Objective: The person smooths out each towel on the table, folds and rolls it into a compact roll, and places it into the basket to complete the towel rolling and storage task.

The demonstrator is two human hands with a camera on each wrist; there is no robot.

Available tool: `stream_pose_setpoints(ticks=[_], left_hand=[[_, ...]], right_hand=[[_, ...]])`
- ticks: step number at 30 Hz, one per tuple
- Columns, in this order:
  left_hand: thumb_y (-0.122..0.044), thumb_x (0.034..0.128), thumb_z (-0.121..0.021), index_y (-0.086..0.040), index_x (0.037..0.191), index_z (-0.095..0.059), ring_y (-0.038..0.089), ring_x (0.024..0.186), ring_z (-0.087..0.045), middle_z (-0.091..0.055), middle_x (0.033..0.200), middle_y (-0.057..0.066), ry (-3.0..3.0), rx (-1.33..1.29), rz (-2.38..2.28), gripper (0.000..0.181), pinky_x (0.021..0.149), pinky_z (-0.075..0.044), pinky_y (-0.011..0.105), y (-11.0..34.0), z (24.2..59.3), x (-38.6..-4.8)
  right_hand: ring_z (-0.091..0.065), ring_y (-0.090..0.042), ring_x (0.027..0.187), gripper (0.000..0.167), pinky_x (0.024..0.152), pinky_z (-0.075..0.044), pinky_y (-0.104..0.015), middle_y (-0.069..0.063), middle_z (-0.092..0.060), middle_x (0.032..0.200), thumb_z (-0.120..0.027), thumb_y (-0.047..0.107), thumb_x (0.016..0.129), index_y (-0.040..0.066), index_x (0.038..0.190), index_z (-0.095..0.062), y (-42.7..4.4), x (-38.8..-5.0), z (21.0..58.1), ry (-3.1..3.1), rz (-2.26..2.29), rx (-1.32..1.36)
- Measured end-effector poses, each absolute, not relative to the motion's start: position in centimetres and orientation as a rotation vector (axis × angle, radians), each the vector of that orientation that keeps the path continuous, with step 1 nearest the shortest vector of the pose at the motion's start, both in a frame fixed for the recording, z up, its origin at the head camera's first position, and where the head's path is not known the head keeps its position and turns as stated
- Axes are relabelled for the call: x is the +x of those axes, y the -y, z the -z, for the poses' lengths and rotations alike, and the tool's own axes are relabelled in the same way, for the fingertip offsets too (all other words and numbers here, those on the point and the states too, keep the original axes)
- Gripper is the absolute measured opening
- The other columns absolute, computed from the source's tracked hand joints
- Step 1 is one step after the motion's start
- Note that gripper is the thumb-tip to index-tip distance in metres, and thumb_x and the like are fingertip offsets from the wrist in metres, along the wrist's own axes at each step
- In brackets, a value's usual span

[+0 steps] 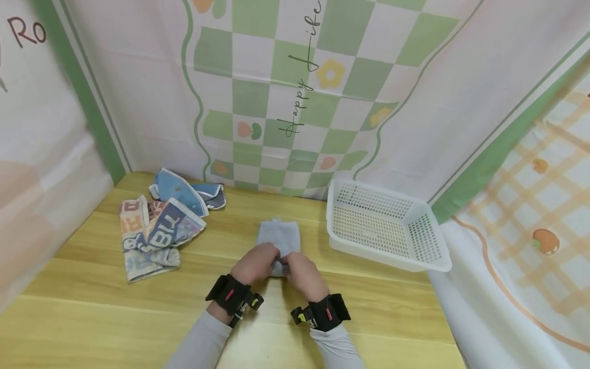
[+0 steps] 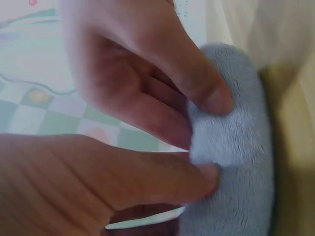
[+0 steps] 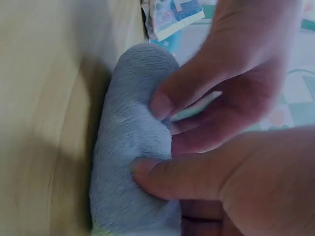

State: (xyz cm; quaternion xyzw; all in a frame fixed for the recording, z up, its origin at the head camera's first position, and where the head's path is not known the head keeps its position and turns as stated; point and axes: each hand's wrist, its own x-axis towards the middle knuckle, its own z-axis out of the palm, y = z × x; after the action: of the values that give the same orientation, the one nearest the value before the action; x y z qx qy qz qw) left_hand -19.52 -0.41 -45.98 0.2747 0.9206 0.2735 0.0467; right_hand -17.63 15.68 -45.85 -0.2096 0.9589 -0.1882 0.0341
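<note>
Both hands on the gray-blue towel (image 1: 278, 234): left hand (image 1: 255, 264) and right hand (image 1: 305, 274) each pinch its near end side by side, thumbs on the near face, fingers tucked behind, so grip is clamped on cloth both sides. Towel is mid-table, directly ahead of the person, far part flat, near end a thick rounded fold or roll; can't tell which. Wood-look table (image 1: 392, 307) underneath. White plastic basket (image 1: 378, 256) sits to the right, well apart from the towel. On the left, a crumpled pile of lettered cloth (image 1: 168, 228), with a blue white-edged cloth (image 1: 177, 192) just behind it. Black strap (image 1: 230, 294) on left wrist, matching one on right.
</note>
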Motion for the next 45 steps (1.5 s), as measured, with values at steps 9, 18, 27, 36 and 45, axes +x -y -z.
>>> stream_pose_setpoints(ticks=[9, 18, 27, 36, 45], left_hand=[[0.008, 0.0713, -0.071, -0.011, 0.061, -0.057, 0.011, 0.058, -0.041, -0.047, 0.061, -0.006, -2.681, 0.851, -0.869, 0.026, 0.053, -0.034, 0.024, 0.9, 45.2, -18.9], [0.01, 0.0755, -0.064, -0.01, 0.068, -0.061, 0.012, 0.061, -0.039, -0.043, 0.063, -0.006, -2.623, 0.96, -0.874, 0.021, 0.057, -0.031, 0.024, 1.0, 46.0, -20.0], [0.006, 0.0908, -0.06, 0.001, 0.108, -0.074, 0.018, 0.089, -0.061, -0.073, 0.102, 0.009, -2.614, 0.912, -0.925, 0.023, 0.081, -0.053, 0.036, 0.9, 46.6, -20.8], [0.006, 0.0811, -0.071, -0.004, 0.1, -0.079, 0.015, 0.084, -0.061, -0.075, 0.1, 0.006, -2.682, 0.925, -0.999, 0.023, 0.08, -0.053, 0.033, 0.8, 46.3, -20.6], [0.006, 0.0867, -0.069, -0.002, 0.108, -0.076, 0.016, 0.089, -0.063, -0.075, 0.104, 0.007, -2.618, 0.982, -0.997, 0.024, 0.082, -0.054, 0.034, 0.9, 46.6, -20.4]], right_hand=[[-0.061, -0.017, 0.079, 0.02, 0.072, -0.052, -0.031, -0.009, -0.071, 0.091, -0.054, -0.005, 0.094, -0.001, 0.101, -0.073, -16.4, -18.2, 46.3, -2.778, 0.631, -0.798], [-0.068, -0.026, 0.098, 0.017, 0.087, -0.056, -0.043, -0.013, -0.074, 0.107, -0.064, -0.001, 0.094, -0.002, 0.108, -0.074, -17.4, -17.7, 44.7, -2.807, 0.752, -0.659], [-0.067, -0.029, 0.094, 0.02, 0.085, -0.056, -0.042, -0.014, -0.072, 0.099, -0.074, -0.009, 0.08, -0.002, 0.099, -0.071, -17.0, -17.6, 45.5, -2.924, 0.659, -0.716], [-0.064, -0.022, 0.087, 0.011, 0.077, -0.055, -0.037, -0.013, -0.067, 0.096, -0.053, -0.004, 0.098, -0.002, 0.108, -0.058, -17.0, -18.1, 46.6, -2.88, 0.653, -0.695], [-0.067, -0.033, 0.106, 0.02, 0.091, -0.055, -0.046, -0.02, -0.069, 0.11, -0.049, -0.002, 0.101, -0.007, 0.114, -0.064, -17.8, -17.8, 45.9, -2.823, 0.687, -0.674]])
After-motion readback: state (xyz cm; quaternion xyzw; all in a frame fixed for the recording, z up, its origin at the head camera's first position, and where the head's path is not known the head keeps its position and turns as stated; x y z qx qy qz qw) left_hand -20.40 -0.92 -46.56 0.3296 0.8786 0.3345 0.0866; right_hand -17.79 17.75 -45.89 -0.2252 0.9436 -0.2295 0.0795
